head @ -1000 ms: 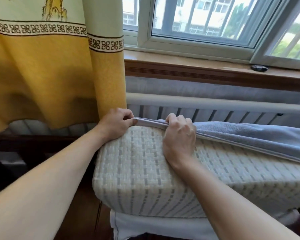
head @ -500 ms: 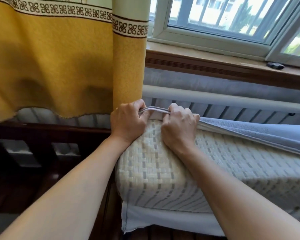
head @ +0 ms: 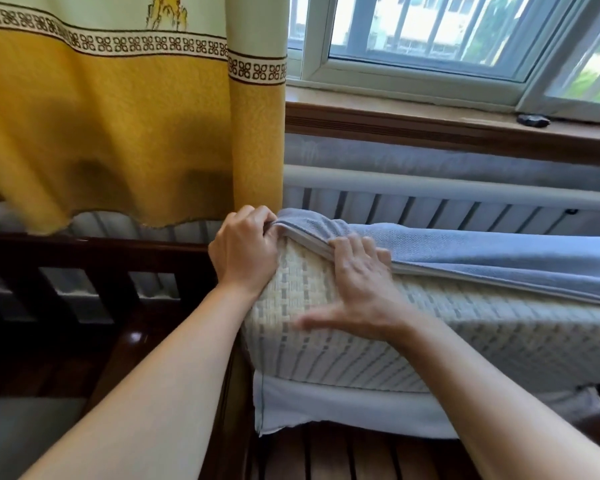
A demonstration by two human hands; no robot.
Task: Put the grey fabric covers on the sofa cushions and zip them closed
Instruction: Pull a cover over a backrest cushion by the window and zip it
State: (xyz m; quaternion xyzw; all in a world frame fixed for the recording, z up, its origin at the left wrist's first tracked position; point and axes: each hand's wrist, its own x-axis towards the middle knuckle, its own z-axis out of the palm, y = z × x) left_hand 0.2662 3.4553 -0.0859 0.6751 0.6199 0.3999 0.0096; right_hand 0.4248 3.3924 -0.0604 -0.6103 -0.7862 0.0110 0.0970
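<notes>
A yellow curtain (head: 118, 133) hangs at left. Just below its hem, the left hand (head: 243, 251) grips the corner of the grey cover (head: 482, 251) over the woven cushion (head: 430, 327). The right hand (head: 357, 289) curls its fingers on the cover's zip edge, thumb spread against the cushion's side.

A thick cream woven sofa cushion (head: 413, 327) lies on a dark slatted wooden sofa frame (head: 354, 455). The left hand (head: 243, 251) grips the corner of the grey fabric cover (head: 482, 254) at the cushion's 10 o'clock corner. The right hand (head: 361, 289), just beside it, curls its fingers (head: 357, 245) over the cover's edge, thumb spread on the cushion's face. A yellow curtain (head: 118, 133) hangs at 10 o'clock, a white-framed window (head: 413, 77) at 1 o'clock.
</notes>
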